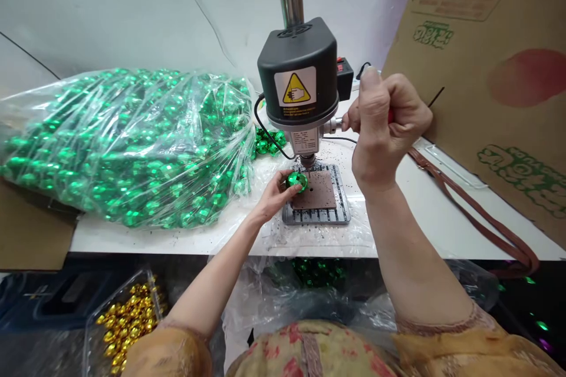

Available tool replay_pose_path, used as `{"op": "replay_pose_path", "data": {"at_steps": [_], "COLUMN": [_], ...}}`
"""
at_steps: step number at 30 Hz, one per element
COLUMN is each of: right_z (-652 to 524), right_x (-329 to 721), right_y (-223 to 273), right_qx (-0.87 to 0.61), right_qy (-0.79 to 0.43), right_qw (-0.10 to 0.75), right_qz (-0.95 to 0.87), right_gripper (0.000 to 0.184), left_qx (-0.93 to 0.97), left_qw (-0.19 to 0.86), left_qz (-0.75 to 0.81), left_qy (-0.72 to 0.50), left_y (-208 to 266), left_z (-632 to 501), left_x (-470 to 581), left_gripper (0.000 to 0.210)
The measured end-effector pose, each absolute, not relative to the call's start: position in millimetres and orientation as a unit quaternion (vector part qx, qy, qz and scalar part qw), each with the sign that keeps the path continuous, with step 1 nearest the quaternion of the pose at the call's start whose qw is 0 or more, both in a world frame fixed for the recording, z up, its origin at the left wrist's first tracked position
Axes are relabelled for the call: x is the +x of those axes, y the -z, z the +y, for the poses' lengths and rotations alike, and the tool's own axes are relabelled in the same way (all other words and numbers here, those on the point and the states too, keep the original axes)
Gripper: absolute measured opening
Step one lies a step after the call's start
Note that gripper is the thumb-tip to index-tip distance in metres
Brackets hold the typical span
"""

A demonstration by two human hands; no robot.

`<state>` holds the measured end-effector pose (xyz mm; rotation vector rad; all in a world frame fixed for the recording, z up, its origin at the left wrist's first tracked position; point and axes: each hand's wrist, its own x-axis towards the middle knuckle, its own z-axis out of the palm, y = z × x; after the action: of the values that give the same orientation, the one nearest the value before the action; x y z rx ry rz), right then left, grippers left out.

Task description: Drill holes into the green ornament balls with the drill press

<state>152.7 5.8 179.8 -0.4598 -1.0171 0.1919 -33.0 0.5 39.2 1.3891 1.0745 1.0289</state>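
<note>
A shiny green faceted ball (pixel 296 181) is pinched in the fingers of my left hand (pixel 282 189), near the drill bit, at the left side of a brown board (pixel 319 194). That board lies on the slotted metal base (pixel 342 212) of a small black bench drill press (pixel 297 73). My right hand (pixel 384 115) is raised beside the drill head, wrapped round its feed handle (pixel 390 116); only a bit of red shows between the fingers. Dark shavings are scattered over the base.
A big clear plastic bag (pixel 145 147) of green balls fills the left of the white table (pixel 177 241). Cardboard boxes (pixel 481 70) stand at right. A brown strap (pixel 477 206) hangs over the front edge. Below left, a clear bin holds gold balls (pixel 128 324).
</note>
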Motion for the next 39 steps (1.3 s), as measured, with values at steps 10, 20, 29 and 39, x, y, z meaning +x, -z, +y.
{"op": "replay_pose_path", "data": {"at_steps": [10,20,29,39], "right_z": [4,4,4,-1], "right_x": [155,155,155,149], "right_y": [-180,-179,-178,-163], "right_qx": [-0.251,-0.217,-0.243,-0.257], "right_qy": [-0.081,-0.077,-0.077,-0.035], "right_qw": [0.825,0.835,0.825,0.84], "right_qz": [-0.5,-0.5,-0.505,-0.477], "right_gripper": [0.05,0.048,0.048,0.055], "left_qx": [0.644,0.726,0.732,0.721], "left_qw": [0.469,0.265,0.218,0.248], "left_qz": [0.444,0.488,0.499,0.489], "left_qy": [-0.41,-0.406,-0.408,-0.424], "left_y": [-21,-14,-7,-4], "left_z": [13,8,-3,-2], "left_x": [-23,-9,1,4], "left_gripper": [0.061,0.053,0.055,0.057]}}
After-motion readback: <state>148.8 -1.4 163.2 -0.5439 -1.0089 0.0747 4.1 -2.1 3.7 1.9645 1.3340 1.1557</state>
